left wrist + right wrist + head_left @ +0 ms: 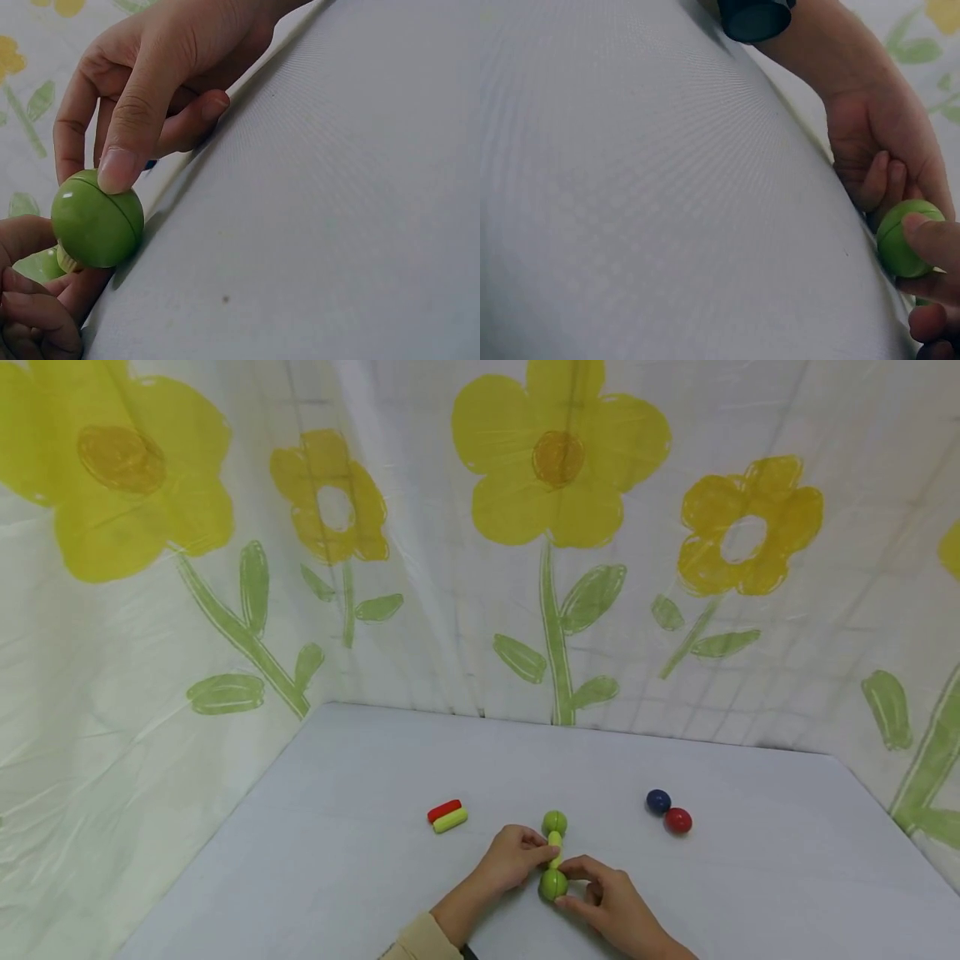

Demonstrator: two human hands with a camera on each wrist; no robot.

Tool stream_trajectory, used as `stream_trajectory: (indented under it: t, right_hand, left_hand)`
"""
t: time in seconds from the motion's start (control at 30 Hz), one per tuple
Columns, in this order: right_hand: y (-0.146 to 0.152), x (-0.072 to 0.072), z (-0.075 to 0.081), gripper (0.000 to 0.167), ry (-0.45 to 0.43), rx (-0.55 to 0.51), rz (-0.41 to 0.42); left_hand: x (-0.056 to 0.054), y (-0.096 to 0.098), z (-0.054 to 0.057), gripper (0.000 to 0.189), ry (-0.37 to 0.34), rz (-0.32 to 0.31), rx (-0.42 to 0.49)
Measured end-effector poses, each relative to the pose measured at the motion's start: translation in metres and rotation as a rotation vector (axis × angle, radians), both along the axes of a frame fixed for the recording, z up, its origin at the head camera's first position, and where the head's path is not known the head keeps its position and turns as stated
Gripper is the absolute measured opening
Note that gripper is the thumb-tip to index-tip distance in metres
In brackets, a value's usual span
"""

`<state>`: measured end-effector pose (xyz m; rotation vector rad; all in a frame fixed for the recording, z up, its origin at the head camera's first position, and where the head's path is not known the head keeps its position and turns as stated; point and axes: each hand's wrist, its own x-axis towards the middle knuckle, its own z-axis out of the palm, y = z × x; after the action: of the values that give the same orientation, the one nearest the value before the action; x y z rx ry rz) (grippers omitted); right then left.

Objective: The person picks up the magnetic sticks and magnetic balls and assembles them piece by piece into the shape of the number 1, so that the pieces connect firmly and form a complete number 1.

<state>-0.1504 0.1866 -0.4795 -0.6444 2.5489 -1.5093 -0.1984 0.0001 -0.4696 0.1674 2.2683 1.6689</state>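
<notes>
Left hand (pixel 512 860) pinches the lime rod (pixel 555 840), right hand (pixel 613 903) the near green ball (pixel 553 885), far green ball (pixel 555 822) at the other end, all low on the bench (pixel 360 868). Best, I'd judge: rod steady, ball kept square to it. Bench top pale; white flowered sheeting (pixel 431 602) behind.

A stick (pixel 555 841) lies on the table (pixel 337 810), pointing away, between a near ball (pixel 553 885) and a far ball (pixel 555 822). The left hand (pixel 512 860) is at the stick's left, the right hand (pixel 611 902) at the near ball's right. Well to the left, two more sticks (pixel 451 821) lie side by side; farther right sit two other balls (pixel 678 821), the left one farther back. A curtain (pixel 435 635) hangs behind the table.
</notes>
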Motion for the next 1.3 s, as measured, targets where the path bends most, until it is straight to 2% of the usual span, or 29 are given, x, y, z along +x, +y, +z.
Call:
stream_trajectory:
  t: [0.07,0.2,0.33,0.4,0.53,0.6,0.7,0.8,1.13,1.3]
  right_hand:
    - [0.000,0.000,0.000,0.035,0.000,0.002,-0.002]
    - [-0.001,-0.001,0.002,0.035,-0.011,0.011,-0.016]
    - [-0.002,-0.002,0.002,0.035,-0.015,0.004,-0.019]
    - [-0.002,-0.002,0.002,0.034,-0.010,-0.001,-0.014]
    - [-0.002,-0.001,0.001,0.034,-0.016,0.000,-0.010]
    - [-0.002,-0.001,0.001,0.035,-0.016,0.005,-0.010]
    - [-0.002,-0.001,0.001,0.035,-0.013,0.011,-0.012]
    - [-0.001,-0.001,0.001,0.035,-0.005,0.009,-0.014]
    - [0.003,0.001,-0.001,0.035,-0.004,-0.018,-0.007]
    - [0.004,0.001,-0.002,0.034,-0.004,-0.016,-0.007]
  left_hand:
    - [-0.001,-0.002,-0.002,0.018,0.043,0.000,-0.007]
    - [-0.005,-0.013,0.000,0.020,0.174,0.023,-0.043]
    - [-0.011,-0.038,0.012,0.019,0.299,0.062,-0.060]
    - [-0.014,-0.054,0.016,0.016,0.400,0.096,-0.077]
    - [-0.015,-0.087,0.011,0.010,0.613,0.196,-0.205]
    - [-0.013,-0.101,0.006,0.013,0.669,0.230,-0.287]
    - [-0.009,-0.117,-0.001,0.021,0.699,0.235,-0.375]
    - [-0.009,-0.125,-0.005,0.025,0.709,0.231,-0.414]
    - [-0.012,-0.126,-0.011,0.027,0.679,0.218,-0.432]
    - [-0.011,-0.125,-0.012,0.025,0.674,0.232,-0.428]
